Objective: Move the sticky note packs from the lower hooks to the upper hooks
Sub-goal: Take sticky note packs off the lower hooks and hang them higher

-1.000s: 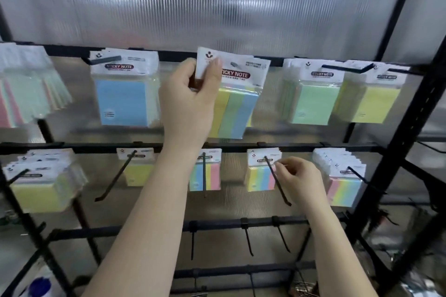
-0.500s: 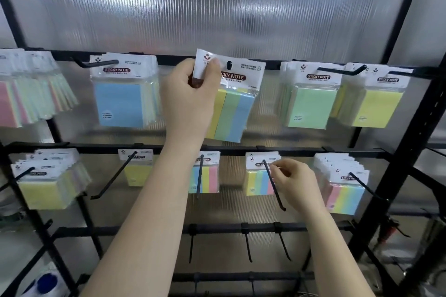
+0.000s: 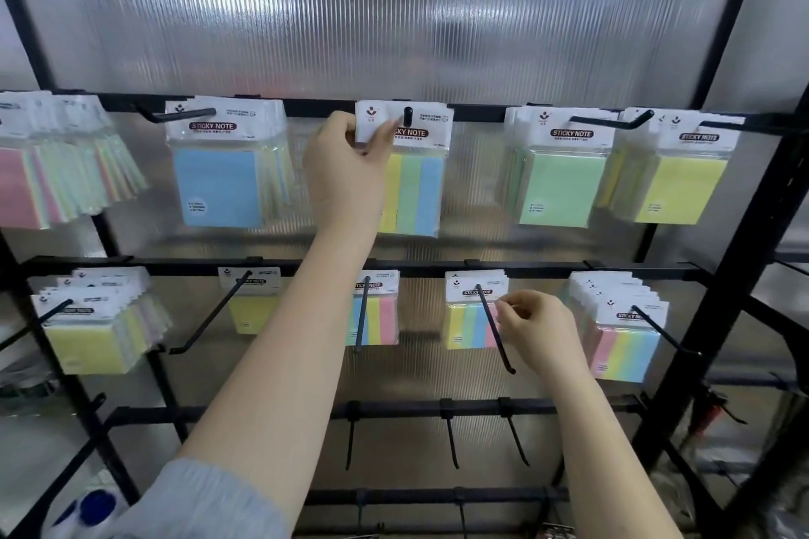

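A striped sticky note pack (image 3: 409, 184), pinched at its header by the left hand (image 3: 346, 171), is now threaded onto the upper hook (image 3: 408, 117), no longer held tilted off it, and should be slid fully back, while the right hand (image 3: 536, 330) pinches a lower-hook pack (image 3: 470, 313).

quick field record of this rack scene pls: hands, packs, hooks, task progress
left hand: the left hand pinches the header card of the striped pack, whose hole is on the top hook
right hand: the right hand pinches at the header edge of the lower striped pack, beside the lower hook
upper row: blue pack, green pack, yellow pack
lower row: packs remain on several hooks
bottom bar: bare hooks
progress: one pack going onto the top hook, next one being taken
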A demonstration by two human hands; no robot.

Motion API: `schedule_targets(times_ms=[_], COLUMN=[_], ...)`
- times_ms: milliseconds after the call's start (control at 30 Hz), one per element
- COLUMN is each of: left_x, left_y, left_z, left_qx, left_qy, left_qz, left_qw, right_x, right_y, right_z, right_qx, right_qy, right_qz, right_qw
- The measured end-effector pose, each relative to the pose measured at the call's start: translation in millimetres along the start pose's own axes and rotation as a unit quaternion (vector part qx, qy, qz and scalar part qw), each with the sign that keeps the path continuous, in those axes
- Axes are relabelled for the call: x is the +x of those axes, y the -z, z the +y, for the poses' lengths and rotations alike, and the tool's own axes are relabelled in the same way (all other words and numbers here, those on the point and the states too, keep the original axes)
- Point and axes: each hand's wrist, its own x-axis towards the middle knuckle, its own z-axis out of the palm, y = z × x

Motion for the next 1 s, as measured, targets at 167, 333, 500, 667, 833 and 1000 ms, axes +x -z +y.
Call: schedule_targets(times_ms=[167, 333, 500, 667, 833, 1000], left_x=[-11, -28, -53, -73, -90, -101], left_y=[7, 22, 36, 48, 57, 62], left_z=[-7, -16, -25, -42, -60, -77], left_qx=[0.03, 0.044, 0.082, 0.121, 0.164, 0.191], left_qy=[0.024, 0.04, 0.052, 0.1, 0.157, 0.204], left_qz=[0.019, 0.006, -0.017, -0.057, -0.092, -0.111], left_qw=[0.999, 0.998, 0.995, 0.986, 0.969, 0.954], right_x=[10, 26, 44, 56, 59, 50], right_y=[0, -12, -23, -26, -35, -41], right_z=[8, 20, 25, 26, 27, 26], right_qx=[-0.007, -0.011, -0.01, -0.011, -0.004, 0.007], right_qy=[-0.021, -0.069, -0.109, -0.119, -0.118, -0.113], right_qz=[0.004, 0.007, -0.005, -0.008, -0.02, 0.009], right_qw=[1.0, 0.997, 0.994, 0.993, 0.993, 0.994])
